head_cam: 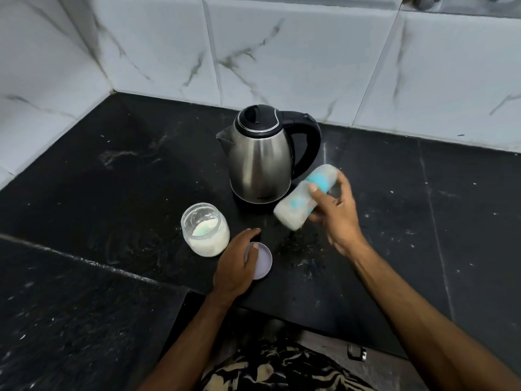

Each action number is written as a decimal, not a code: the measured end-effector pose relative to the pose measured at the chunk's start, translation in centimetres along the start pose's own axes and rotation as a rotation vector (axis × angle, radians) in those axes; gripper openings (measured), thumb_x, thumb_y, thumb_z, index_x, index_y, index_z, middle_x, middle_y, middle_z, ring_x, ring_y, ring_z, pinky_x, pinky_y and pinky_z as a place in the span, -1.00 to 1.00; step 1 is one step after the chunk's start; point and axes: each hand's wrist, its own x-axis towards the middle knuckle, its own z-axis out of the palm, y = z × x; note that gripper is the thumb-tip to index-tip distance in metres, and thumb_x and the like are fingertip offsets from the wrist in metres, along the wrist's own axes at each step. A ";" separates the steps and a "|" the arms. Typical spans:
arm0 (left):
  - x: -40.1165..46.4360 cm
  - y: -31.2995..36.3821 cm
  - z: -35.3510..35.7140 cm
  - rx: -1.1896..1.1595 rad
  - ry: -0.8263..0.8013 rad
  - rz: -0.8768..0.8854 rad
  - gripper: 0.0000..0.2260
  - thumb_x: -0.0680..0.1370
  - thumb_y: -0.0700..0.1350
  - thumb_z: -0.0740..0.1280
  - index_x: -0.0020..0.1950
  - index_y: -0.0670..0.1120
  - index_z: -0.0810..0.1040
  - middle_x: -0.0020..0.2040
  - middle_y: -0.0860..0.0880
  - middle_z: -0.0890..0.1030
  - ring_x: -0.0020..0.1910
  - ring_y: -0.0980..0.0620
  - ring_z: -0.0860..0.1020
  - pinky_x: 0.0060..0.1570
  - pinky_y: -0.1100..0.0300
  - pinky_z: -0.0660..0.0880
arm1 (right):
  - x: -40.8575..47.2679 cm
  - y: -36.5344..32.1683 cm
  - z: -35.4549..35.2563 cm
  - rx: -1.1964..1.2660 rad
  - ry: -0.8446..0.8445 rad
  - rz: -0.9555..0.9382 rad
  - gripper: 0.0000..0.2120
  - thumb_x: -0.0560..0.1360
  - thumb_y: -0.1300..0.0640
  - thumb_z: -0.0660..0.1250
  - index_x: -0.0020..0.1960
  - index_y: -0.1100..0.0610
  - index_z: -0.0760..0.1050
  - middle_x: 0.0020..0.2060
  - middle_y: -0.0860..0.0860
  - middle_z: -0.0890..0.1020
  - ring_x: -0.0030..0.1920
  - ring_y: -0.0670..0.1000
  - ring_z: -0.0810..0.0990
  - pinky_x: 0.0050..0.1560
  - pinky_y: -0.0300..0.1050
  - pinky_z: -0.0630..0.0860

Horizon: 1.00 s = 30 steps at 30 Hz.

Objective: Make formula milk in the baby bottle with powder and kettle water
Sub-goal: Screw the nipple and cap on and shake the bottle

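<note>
Left hand (235, 266) grips the lilac lid (262, 261) on the counter (112, 179); right hand (337, 213) clasps the tilted, blurred baby bottle (303, 198) beside the kettle (259, 156).

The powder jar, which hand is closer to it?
Left. The left hand rests on the lilac lid right beside the powder jar; the right hand is farther off, holding the tilted baby bottle near the kettle.

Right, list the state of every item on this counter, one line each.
Stainless steel electric kettle with black handle: upright on its base, lid shut.
Clear glass jar of white powder: upright, lid off, part full.
Round lilac jar lid: flat on the black counter, under the left hand's fingers.
Clear baby bottle with turquoise markings: tilted, blurred, off the counter.
Left hand: resting on the lid.
Right hand: gripping the bottle.
</note>
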 end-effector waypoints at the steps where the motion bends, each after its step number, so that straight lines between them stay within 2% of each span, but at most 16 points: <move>1: 0.0 0.0 0.0 0.006 0.000 0.003 -0.64 0.60 -0.08 0.17 0.34 -0.14 0.53 0.32 -0.01 0.57 0.35 0.01 0.48 0.40 0.17 0.33 | 0.3 0.0 -0.2 0.044 0.032 -0.003 -0.35 0.46 0.13 0.46 0.46 0.00 0.25 -0.10 -0.04 0.73 -0.01 0.07 0.71 -0.11 0.13 0.68; 2: 0.0 0.0 0.0 0.010 0.001 0.005 -0.64 0.60 -0.08 0.17 0.34 -0.14 0.53 0.32 0.01 0.56 0.35 0.02 0.48 0.40 0.20 0.32 | 0.2 0.1 -0.2 0.047 0.009 0.006 -0.34 0.47 0.12 0.47 0.47 0.00 0.23 -0.09 -0.03 0.73 0.01 0.09 0.71 -0.11 0.14 0.67; 4: 0.1 -0.2 0.0 0.015 -0.003 0.005 -0.64 0.59 -0.08 0.17 0.34 -0.14 0.53 0.31 0.02 0.55 0.34 0.02 0.48 0.39 0.20 0.32 | -1.0 0.8 -0.3 -0.060 -0.170 0.072 -0.27 0.39 0.06 0.54 0.45 -0.07 0.27 -0.01 0.08 0.72 0.01 0.11 0.72 -0.17 0.05 0.67; 6: 0.1 -0.2 0.0 0.007 -0.013 0.003 -0.63 0.59 -0.09 0.17 0.34 -0.15 0.53 0.31 -0.02 0.56 0.34 0.01 0.49 0.39 0.11 0.36 | -2.0 1.4 -0.5 -0.245 -0.390 0.118 -0.29 0.36 0.04 0.58 0.39 -0.19 0.32 0.03 0.15 0.70 -0.01 0.11 0.72 -0.21 -0.07 0.65; 7: 0.1 -0.1 -0.1 0.003 -0.011 0.003 -0.63 0.59 -0.09 0.17 0.35 -0.15 0.52 0.32 -0.03 0.56 0.34 0.00 0.49 0.39 0.08 0.37 | -1.9 1.5 -0.6 -0.265 -0.407 0.105 -0.30 0.37 0.05 0.58 0.39 -0.19 0.32 0.02 0.14 0.71 0.00 0.10 0.72 -0.21 -0.07 0.65; 11: 0.0 0.1 -0.1 0.004 -0.009 0.003 -0.63 0.60 -0.07 0.16 0.35 -0.15 0.52 0.33 -0.02 0.56 0.36 0.02 0.48 0.41 0.10 0.35 | 0.3 0.3 -0.3 0.071 -0.038 0.042 -0.31 0.40 0.09 0.48 0.45 -0.01 0.26 -0.02 0.03 0.72 0.02 0.10 0.71 -0.15 0.10 0.67; 12: 0.0 0.2 -0.1 0.005 -0.008 0.001 -0.63 0.60 -0.07 0.16 0.35 -0.15 0.52 0.33 -0.01 0.56 0.36 0.02 0.47 0.41 0.11 0.35 | 0.6 0.4 -0.2 0.149 0.000 0.036 -0.34 0.42 0.10 0.47 0.44 -0.01 0.27 -0.01 0.03 0.71 0.03 0.10 0.70 -0.12 0.13 0.67; 13: 0.0 0.2 -0.1 0.009 -0.002 0.001 -0.63 0.60 -0.08 0.17 0.34 -0.16 0.52 0.33 0.00 0.55 0.36 0.01 0.48 0.41 0.14 0.34 | 0.4 0.7 -0.1 0.154 -0.010 0.040 -0.37 0.43 0.11 0.48 0.41 -0.03 0.29 0.00 0.03 0.71 0.03 0.10 0.71 -0.12 0.13 0.67; 15: 0.1 0.1 -0.2 0.006 -0.005 0.001 -0.65 0.58 -0.12 0.22 0.33 -0.19 0.52 0.32 0.01 0.54 0.34 -0.04 0.50 0.40 0.14 0.34 | -1.1 1.8 0.2 -0.019 -0.170 0.082 -0.37 0.42 0.11 0.54 0.38 -0.10 0.32 -0.01 0.06 0.72 0.00 0.12 0.72 -0.15 0.08 0.67; 17: 0.2 0.1 -0.3 -0.012 -0.037 0.002 -0.68 0.59 -0.20 0.28 0.34 -0.19 0.51 0.32 -0.06 0.56 0.32 -0.08 0.51 0.38 0.00 0.39 | -2.2 2.7 0.2 -0.208 -0.368 0.118 -0.28 0.38 0.11 0.58 0.42 -0.11 0.31 0.05 0.16 0.69 0.03 0.16 0.71 -0.11 0.05 0.66; 18: 0.2 0.1 -0.3 -0.014 -0.038 0.003 -0.69 0.60 -0.19 0.26 0.34 -0.19 0.52 0.32 -0.09 0.57 0.32 -0.09 0.52 0.37 -0.01 0.39 | -2.1 2.7 0.1 -0.218 -0.376 0.100 -0.24 0.36 0.11 0.59 0.45 -0.08 0.29 0.06 0.17 0.68 0.04 0.15 0.71 -0.11 0.03 0.66; 20: 0.0 0.2 -0.3 0.003 -0.011 0.005 -0.65 0.60 -0.12 0.19 0.33 -0.19 0.52 0.32 -0.07 0.56 0.34 -0.07 0.50 0.39 0.12 0.35 | -1.3 1.7 0.3 -0.085 -0.195 0.060 -0.26 0.35 0.09 0.54 0.44 -0.03 0.29 0.00 0.09 0.71 -0.02 0.10 0.72 -0.18 0.01 0.66; 22: -0.1 0.5 -0.2 0.011 -0.001 -0.005 -0.62 0.59 -0.08 0.16 0.34 -0.17 0.52 0.32 -0.04 0.56 0.36 -0.03 0.49 0.39 0.22 0.31 | -0.4 1.0 0.3 0.081 -0.029 0.042 -0.33 0.38 0.07 0.49 0.42 -0.01 0.30 -0.07 -0.01 0.72 -0.01 0.08 0.71 -0.15 0.10 0.67; 23: -0.1 0.5 -0.2 0.011 0.001 -0.005 -0.62 0.59 -0.07 0.17 0.34 -0.17 0.53 0.32 -0.02 0.56 0.36 -0.03 0.48 0.38 0.25 0.30 | -0.4 1.0 0.3 0.100 -0.021 0.039 -0.34 0.39 0.08 0.49 0.42 -0.01 0.30 -0.07 -0.03 0.72 0.01 0.08 0.70 -0.13 0.13 0.67; 28: 0.2 0.2 -0.2 -0.020 -0.040 0.009 -0.63 0.59 -0.11 0.16 0.34 -0.18 0.52 0.32 -0.09 0.56 0.34 -0.09 0.50 0.37 -0.05 0.39 | -2.5 2.2 -0.2 -0.226 -0.409 0.116 -0.28 0.39 0.11 0.57 0.42 -0.12 0.31 0.06 0.15 0.69 0.06 0.16 0.70 -0.11 0.01 0.66; 30: 0.1 0.2 -0.2 -0.005 -0.013 0.000 -0.63 0.58 -0.11 0.16 0.34 -0.18 0.53 0.32 -0.08 0.57 0.34 -0.06 0.50 0.40 0.02 0.37 | -1.7 1.4 -0.3 -0.145 -0.293 0.064 -0.30 0.39 0.12 0.55 0.42 -0.08 0.30 0.01 0.10 0.72 0.01 0.12 0.71 -0.15 -0.02 0.66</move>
